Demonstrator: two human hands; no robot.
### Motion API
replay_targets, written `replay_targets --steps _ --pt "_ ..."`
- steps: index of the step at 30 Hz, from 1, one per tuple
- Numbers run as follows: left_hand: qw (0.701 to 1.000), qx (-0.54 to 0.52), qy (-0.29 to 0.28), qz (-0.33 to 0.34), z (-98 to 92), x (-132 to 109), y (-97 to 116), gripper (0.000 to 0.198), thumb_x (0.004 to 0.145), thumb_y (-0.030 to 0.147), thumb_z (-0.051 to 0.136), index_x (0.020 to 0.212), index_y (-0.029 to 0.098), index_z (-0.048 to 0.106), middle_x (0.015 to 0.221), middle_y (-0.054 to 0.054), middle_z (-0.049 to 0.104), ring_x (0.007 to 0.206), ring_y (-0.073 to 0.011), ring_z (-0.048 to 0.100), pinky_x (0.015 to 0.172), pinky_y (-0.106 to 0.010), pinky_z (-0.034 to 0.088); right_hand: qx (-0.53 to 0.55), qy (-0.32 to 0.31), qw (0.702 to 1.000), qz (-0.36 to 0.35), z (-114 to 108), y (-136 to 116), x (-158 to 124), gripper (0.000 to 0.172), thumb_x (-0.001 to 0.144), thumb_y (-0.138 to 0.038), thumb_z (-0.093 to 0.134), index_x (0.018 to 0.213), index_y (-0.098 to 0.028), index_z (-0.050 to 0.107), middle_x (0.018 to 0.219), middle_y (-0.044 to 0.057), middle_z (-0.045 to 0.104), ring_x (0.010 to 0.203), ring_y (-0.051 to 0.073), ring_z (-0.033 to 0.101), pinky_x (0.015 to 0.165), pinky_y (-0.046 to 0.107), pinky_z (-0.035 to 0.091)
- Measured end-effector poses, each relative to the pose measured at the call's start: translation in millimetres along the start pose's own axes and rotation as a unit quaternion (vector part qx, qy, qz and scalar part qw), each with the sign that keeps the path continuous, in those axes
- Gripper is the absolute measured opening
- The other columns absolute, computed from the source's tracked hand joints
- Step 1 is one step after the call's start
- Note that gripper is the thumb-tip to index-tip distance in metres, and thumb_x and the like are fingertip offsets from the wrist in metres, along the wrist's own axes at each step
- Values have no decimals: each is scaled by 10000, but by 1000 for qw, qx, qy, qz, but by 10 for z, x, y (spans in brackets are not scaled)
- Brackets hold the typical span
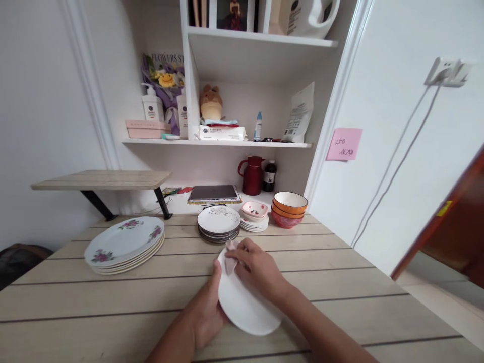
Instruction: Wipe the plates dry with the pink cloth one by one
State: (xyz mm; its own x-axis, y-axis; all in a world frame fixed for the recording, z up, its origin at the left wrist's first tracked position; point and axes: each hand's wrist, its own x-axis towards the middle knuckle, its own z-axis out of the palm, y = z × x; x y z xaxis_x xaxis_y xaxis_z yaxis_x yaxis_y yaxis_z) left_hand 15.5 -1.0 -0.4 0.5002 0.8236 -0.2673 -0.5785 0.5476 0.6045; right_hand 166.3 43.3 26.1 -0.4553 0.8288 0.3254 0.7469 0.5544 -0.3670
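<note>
Left hand point(206, 315): at the near edge of the table point(340, 272), fingers curled around the left rim of a white plate point(245, 307), gripping it from beneath and the side.

White plate: held tilted just above the table's near middle, its plain face toward the person, its far rim under the right hand.

Right hand point(259, 269): laid over the plate's upper rim, fingers bent and pressing a pale pink cloth point(230, 262) against the plate.

Pale pink cloth: bunched under the right fingertips, touching the plate's top left edge.

Stack of large flowered plates point(124, 244): on the left part of the table, well apart from the hands.

Stack of smaller patterned plates point(219, 223): just beyond the hands, toward the far edge.

Stack of little dishes point(254, 217): just beside it on the right, a pink-rimmed one on top.

Orange bowls point(289, 207): nested, at the far right corner of the table.

Closed laptop point(213, 192), red jug point(251, 175), dark bottle point(269, 176): on the ledge behind the table.

Pink note point(344, 144): stuck on the wall at right.
</note>
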Motion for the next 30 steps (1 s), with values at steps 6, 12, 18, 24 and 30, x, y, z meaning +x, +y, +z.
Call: replay_targets --steps 6,12,18,24,30 --pt "1000 -11 8 -16 -41 11 0 686 859 536 501 1393 118 397 1198 -151 657 1203 -245 547 1009 -357 391 -90 -11 994 54 -204 291 -69 402 788 -123 480 1108 -301 647 1067 62 559 966 214 538 662 258 350" --pt "1000 -6 16 -11 -67 5 2 716 849 488 550 1400 68 369 1169 -178 666 1193 -267 554 1012 -380 393 -62 -154 986 8 -481 404 -369 258 644 -101 572 826 -253 675 856 -10 565 670 123 515 570 231 293" --pt "1000 5 -24 -17 -4 -33 12 697 850 595 459 1377 140 427 1206 -155 651 1187 -278 556 1016 -414 384 113 -253 957 -82 -395 140 -348 316 602 -139 664 886 -273 698 859 -33 550 732 127 532 629 219 365" --pt "999 -3 -36 5 -10 2 -3 679 856 612 415 1362 160 448 1227 -147 640 1189 -274 552 1015 -407 382 146 -75 986 -22 -71 -70 -140 376 731 -123 562 1024 -314 697 956 9 545 872 155 564 783 251 415" --pt "1000 -1 16 2 -53 20 5 667 860 561 475 1397 174 394 1266 -142 615 1203 -263 542 1009 -402 396 -10 5 994 107 -10 237 -7 421 787 -134 475 1127 -301 656 1079 76 526 947 233 558 706 300 409"
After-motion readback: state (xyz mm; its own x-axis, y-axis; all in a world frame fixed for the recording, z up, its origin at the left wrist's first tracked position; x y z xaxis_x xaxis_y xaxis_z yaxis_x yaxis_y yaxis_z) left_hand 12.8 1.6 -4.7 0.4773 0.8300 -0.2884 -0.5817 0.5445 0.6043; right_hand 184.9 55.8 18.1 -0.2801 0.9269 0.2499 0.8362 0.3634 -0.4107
